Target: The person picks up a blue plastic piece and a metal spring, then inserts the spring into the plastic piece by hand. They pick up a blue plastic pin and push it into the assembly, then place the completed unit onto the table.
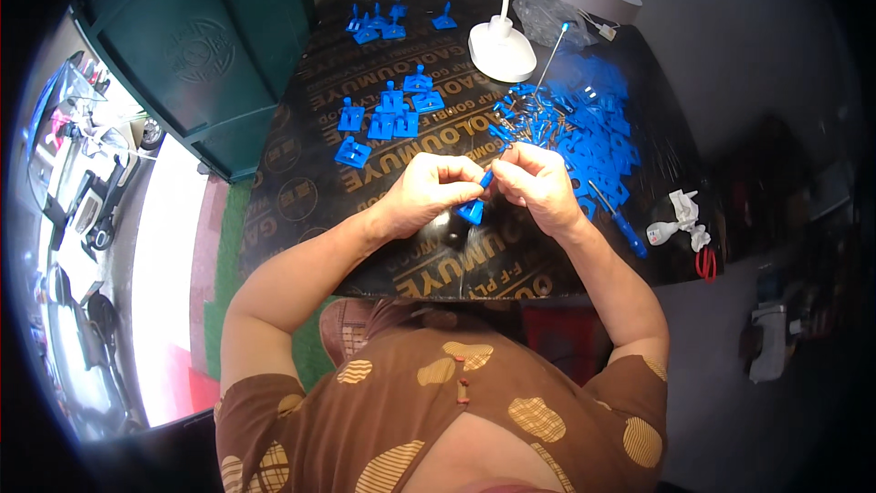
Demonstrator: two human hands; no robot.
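In the head view, the left hand (429,190) and right hand (538,184) meet over the dark table (310,219), fingers pinched together on a small blue plastic piece (474,207). Steady support underneath and an aligned press would likely serve best. Finished blue pieces (383,114) lie beyond, apart.

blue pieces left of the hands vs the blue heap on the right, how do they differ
The blue pieces on the left stand apart from one another, each a flat base with an upright post; the blue heap on the right is a loose tangle of overlapping parts. The left pieces lie on bare table; the heap crowds against the white lamp base. Both are the same bright blue plastic.
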